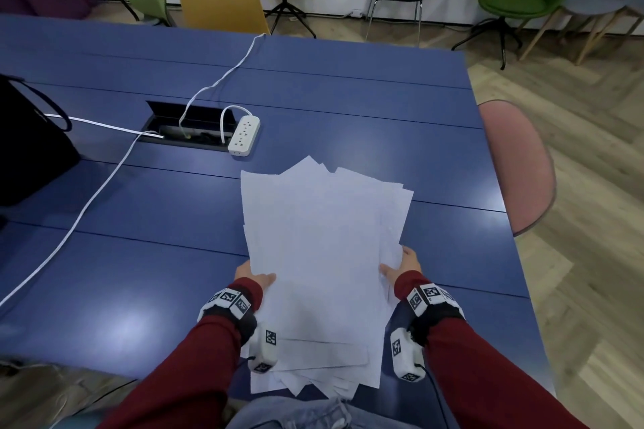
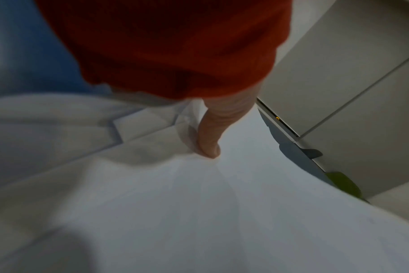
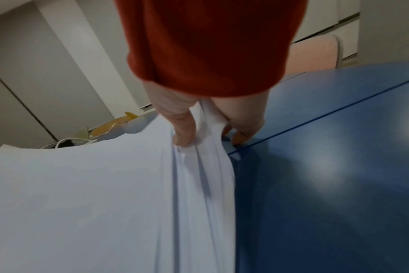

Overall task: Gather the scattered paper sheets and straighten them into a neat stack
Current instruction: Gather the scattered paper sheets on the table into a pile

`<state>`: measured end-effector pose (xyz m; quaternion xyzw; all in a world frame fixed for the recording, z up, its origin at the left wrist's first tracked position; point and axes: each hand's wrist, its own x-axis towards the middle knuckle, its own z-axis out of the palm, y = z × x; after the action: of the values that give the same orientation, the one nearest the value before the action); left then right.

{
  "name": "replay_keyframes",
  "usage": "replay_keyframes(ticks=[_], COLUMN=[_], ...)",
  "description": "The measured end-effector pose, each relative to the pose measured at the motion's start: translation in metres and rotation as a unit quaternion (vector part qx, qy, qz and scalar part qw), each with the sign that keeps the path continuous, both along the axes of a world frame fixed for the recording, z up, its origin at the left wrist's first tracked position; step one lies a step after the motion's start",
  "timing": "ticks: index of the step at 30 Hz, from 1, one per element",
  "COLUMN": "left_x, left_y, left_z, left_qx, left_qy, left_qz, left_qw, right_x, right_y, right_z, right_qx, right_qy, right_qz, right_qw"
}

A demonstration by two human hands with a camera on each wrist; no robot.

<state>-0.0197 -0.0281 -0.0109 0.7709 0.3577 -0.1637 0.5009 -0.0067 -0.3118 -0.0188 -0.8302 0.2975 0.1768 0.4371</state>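
A loose, uneven bundle of white paper sheets (image 1: 320,254) is held up over the near edge of the blue table (image 1: 139,205), its corners fanned out at top and bottom. My left hand (image 1: 256,277) pinches the bundle's left edge, thumb on top; in the left wrist view the thumb (image 2: 210,136) presses on the top sheet (image 2: 199,212). My right hand (image 1: 400,265) grips the right edge. The right wrist view shows its thumb (image 3: 183,133) on top of the sheets (image 3: 105,203) and its fingers (image 3: 243,133) underneath. The sheets' edges are not aligned.
A white power strip (image 1: 244,135) with its cable lies beside an open cable hatch (image 1: 188,125) at the table's middle. A black bag (image 1: 31,146) sits at the left edge. A pink chair (image 1: 515,164) stands at the table's right side; several chairs line the far wall.
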Motion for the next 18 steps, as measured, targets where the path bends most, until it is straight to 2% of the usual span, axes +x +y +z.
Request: replay_keyframes(ticks=[2, 4, 6, 9, 11, 14, 16, 18], left_x=[-0.001, 0.001, 0.003, 0.003, 0.004, 0.013, 0.017, 0.019], left_y=[-0.003, -0.003, -0.002, 0.001, 0.003, 0.016, 0.030, 0.041], left_z=[0.004, 0.005, 0.004, -0.001, 0.005, 0.024, 0.036, 0.040], left_qx=[0.010, 0.015, -0.013, -0.025, 0.001, 0.005, 0.028, 0.043], left_qy=[0.018, 0.025, 0.033, 0.013, 0.003, -0.009, 0.009, 0.010], left_qz=[-0.011, 0.000, 0.030, 0.029, 0.010, 0.058, 0.081, 0.090], left_qw=[1.000, 1.000, 0.999, 0.999, 1.000, 0.998, 0.996, 0.995], right_x=[-0.001, -0.003, -0.002, -0.001, -0.003, -0.002, 0.000, 0.000], right_y=[0.006, 0.011, 0.012, 0.009, 0.004, 0.002, 0.005, 0.009], right_z=[0.003, 0.007, 0.007, 0.006, 0.005, 0.001, 0.001, 0.003], right_qx=[-0.041, -0.113, -0.157, -0.162, -0.114, -0.070, -0.092, -0.147], right_qy=[0.024, 0.058, 0.063, 0.065, 0.078, 0.069, 0.062, 0.060], right_qz=[0.086, 0.172, 0.207, 0.184, 0.111, 0.018, 0.018, 0.070], right_qw=[0.995, 0.977, 0.964, 0.967, 0.984, 0.995, 0.994, 0.985])
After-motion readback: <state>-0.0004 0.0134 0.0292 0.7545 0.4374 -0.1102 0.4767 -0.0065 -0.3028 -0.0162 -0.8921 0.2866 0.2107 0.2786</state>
